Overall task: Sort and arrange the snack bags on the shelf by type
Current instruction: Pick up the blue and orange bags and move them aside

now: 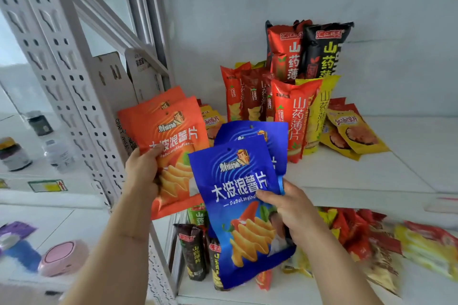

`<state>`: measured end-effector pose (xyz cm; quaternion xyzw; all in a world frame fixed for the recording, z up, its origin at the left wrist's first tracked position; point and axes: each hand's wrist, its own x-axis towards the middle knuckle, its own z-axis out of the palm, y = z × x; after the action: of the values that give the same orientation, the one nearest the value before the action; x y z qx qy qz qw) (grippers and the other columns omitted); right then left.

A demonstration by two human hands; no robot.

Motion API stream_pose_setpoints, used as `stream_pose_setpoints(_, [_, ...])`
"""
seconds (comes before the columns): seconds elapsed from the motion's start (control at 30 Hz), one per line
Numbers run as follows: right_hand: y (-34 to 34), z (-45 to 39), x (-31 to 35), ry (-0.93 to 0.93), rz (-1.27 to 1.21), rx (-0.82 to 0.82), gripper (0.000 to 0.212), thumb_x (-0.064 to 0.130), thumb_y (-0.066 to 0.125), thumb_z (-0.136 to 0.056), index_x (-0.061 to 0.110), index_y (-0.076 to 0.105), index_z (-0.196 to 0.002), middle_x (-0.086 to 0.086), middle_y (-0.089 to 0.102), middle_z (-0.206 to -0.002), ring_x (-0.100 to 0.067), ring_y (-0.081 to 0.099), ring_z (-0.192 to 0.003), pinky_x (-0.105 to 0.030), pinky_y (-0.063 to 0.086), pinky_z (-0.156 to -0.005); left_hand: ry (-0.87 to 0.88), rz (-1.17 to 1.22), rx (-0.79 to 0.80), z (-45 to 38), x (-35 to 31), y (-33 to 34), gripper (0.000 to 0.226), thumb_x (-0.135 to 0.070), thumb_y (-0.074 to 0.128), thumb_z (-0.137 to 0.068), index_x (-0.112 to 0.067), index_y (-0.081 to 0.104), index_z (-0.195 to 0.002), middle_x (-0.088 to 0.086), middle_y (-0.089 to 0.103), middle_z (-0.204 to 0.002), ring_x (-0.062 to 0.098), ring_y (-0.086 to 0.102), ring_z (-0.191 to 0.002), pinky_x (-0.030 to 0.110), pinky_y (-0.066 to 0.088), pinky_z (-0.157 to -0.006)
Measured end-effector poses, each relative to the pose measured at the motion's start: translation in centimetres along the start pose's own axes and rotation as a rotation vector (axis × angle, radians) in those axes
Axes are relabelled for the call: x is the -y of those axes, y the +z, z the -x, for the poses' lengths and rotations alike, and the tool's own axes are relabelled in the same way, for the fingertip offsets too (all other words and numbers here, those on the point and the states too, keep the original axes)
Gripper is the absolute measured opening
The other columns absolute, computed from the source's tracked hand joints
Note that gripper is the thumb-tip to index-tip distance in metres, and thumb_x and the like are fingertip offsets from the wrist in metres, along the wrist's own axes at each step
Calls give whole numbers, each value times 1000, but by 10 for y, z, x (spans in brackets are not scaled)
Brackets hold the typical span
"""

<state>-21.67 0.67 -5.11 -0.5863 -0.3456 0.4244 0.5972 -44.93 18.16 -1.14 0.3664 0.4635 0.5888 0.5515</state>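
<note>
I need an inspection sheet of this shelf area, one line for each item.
Surface: white shelf, a lower level beneath.
Job's things: orange chip bags in left hand; blue chip bags in right hand; tall yam-chip bags standing; yellow packets lying flat.
Clutter: mixed bags on the lower level.
Grips: both hands hold bags.
Cables: nothing seen.
Surroundings: bottles and pink device on the left.

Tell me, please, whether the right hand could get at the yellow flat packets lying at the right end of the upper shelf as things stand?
Probably not yet. The right hand is full, gripping blue chip bags. The path to the yellow packets looks free, with bare upper shelf in front of them, so it would need to set the bags down first.
</note>
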Motion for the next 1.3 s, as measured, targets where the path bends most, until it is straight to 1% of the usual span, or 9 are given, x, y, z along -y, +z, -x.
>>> stream_pose_setpoints(0.07, [-8, 18, -5, 0, -15, -41, 24, 15, 78, -81, 16, 69, -104, -5, 77, -97, -27, 74, -91, -54, 55, -90, -7, 7, 24, 18, 4, -2, 10, -15, 70, -92, -17, 63, -99, 5, 71, -78, 12, 64, -42, 22, 50, -41])
stream_pose_setpoints(0.17, [-23, 46, -9, -2, -28, -113, 25, 14, 78, -81, 15, 70, -104, -6, 77, -96, -28, 74, -89, -55, 56, -89, -22, 26, 111, 40, 16, 1, 7, -15, 69, -92, -19, 66, -97, 5, 76, -83, 19, 72, -58, 31, 57, -56])
stream_pose_setpoints(0.33, [-55, 99, -20, 6, -83, -241, 25, 12, 76, -80, 15, 71, -105, -10, 77, -98, -31, 74, -89, -54, 55, -90, -73, 13, 268, 76, 43, 23, 8, -19, 69, -93, -20, 67, -100, 5, 79, -87, 23, 76, -71, 36, 60, -63])
stream_pose_setpoints(0.53, [-110, 166, -33, 20, -164, -435, 23, 7, 72, -83, 15, 71, -105, -10, 77, -97, -28, 75, -85, -35, 57, -68, -124, -5, 441, 134, 77, 77, 9, -28, 69, -94, -24, 68, -103, 4, 79, -98, 27, 77, -87, 48, 62, -83])
stream_pose_setpoints(0.6, [-134, 183, -32, 7, -178, -498, 21, 7, 72, -83, 15, 71, -103, -10, 77, -95, -27, 75, -82, -33, 58, -63, -133, -17, 495, 155, 85, 104, 12, -30, 70, -93, -25, 69, -104, 3, 79, -98, 26, 77, -88, 50, 62, -84])
stream_pose_setpoints(0.77, [-210, 204, -30, -28, -211, -607, 24, 10, 72, -84, 12, 71, -108, -15, 75, -103, -37, 72, -95, -57, 53, -92, -153, -32, 597, 207, 102, 186, 14, -33, 70, -93, -27, 65, -104, 2, 78, -100, 25, 77, -88, 46, 62, -82])
stream_pose_setpoints(0.97, [-321, 206, -12, -106, -201, -652, 23, 14, 69, -88, 10, 68, -110, -13, 76, -102, -33, 73, -93, -48, 57, -86, -160, 8, 644, 270, 129, 305, 7, -26, 66, -98, -22, 64, -103, 2, 76, -96, 19, 75, -79, 33, 60, -66])
stream_pose_setpoints(1.13, [-423, 196, 11, -113, -152, -621, 24, 21, 71, -88, 12, 68, -110, -10, 77, -99, -23, 75, -82, -32, 58, -65, -169, 4, 622, 315, 146, 399, 14, -26, 66, -97, -21, 62, -110, 4, 76, -102, 24, 75, -87, 40, 62, -77])
stream_pose_setpoints(1.3, [-509, 183, 31, -114, -103, -641, 31, 31, 73, -86, 12, 66, -110, -8, 76, -96, -16, 75, -71, -29, 56, -61, -175, 25, 602, 344, 161, 482, 25, -28, 66, -98, -18, 62, -120, 4, 76, -103, 24, 75, -88, 40, 63, -77])
